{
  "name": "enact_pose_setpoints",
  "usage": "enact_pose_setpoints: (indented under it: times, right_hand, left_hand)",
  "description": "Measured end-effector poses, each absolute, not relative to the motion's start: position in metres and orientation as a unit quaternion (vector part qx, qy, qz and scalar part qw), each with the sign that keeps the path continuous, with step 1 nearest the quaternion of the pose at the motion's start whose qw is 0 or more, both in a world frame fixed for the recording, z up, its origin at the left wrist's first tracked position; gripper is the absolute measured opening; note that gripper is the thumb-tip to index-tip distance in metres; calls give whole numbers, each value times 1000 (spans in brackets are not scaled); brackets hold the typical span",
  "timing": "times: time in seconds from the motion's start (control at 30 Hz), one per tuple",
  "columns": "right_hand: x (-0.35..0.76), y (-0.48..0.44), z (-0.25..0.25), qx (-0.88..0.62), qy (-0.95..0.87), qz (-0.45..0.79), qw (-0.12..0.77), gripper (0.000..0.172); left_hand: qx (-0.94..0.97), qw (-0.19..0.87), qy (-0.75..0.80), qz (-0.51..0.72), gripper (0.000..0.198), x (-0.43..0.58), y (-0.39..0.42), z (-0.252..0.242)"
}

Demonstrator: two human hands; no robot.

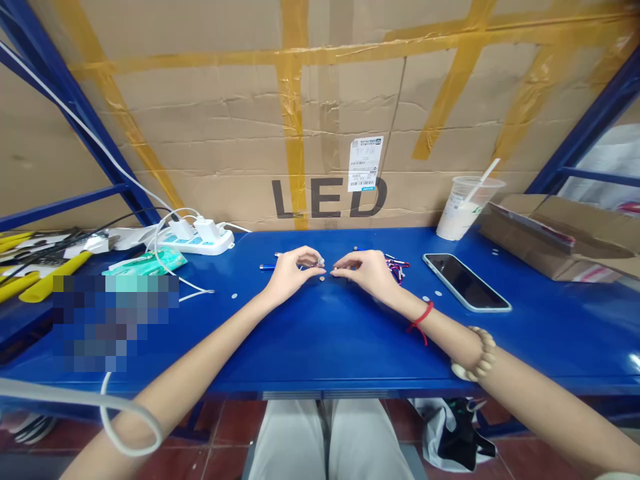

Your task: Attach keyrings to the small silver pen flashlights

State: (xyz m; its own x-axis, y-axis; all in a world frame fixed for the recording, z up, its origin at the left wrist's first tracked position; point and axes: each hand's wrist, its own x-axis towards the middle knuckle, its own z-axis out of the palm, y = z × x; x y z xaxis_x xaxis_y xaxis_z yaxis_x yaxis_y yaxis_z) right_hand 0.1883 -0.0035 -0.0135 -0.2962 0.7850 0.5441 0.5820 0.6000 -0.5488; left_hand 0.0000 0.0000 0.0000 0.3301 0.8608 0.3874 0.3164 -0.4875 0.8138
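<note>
My left hand [293,273] is closed in a pinch above the blue table [300,340], with a small silvery piece [321,262] at its fingertips. Facing it, my right hand [367,273] also has its thumb and fingers pressed together. Whatever it may hold is too small to make out. A tiny brownish disc [322,279] lies on the table just below the gap between the hands. Behind my left hand a thin blue metal tube [267,267] shows in part. Several small shiny purple and red pieces [397,268] are heaped beyond my right hand, which partly hides them.
A phone [467,283], a plastic cup with a straw [465,207] and an open carton [550,233] stand to the right. At left are a power strip [200,240], a green packet [145,262], yellow-handled tools [55,277] and loose cables. A large cardboard sheet [225,153] closes off the back.
</note>
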Motion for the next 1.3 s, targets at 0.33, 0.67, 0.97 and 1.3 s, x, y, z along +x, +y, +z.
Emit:
enact_pose_setpoints:
  times: [0.33, 0.67, 0.97, 1.3]
  right_hand:
    - [180, -17, -6, -302, -824, 46, 477, 14]
    - [181, -19, -4, -329, -822, 87, 457, 10]
    - [189, -19, 5, -327, -810, 68, 483, 18]
    - [185, -11, -12, -353, -871, 5, 341, 22]
  left_hand:
    - [750, 339, 397, 406, 28, 1, -1, -3]
    - [752, 346, 395, 397, 27, 1, -1, -4]
    - [744, 338, 363, 447, 21, 1, -4, 1]
    - [737, 309, 380, 466, 21, -2, 2, -2]
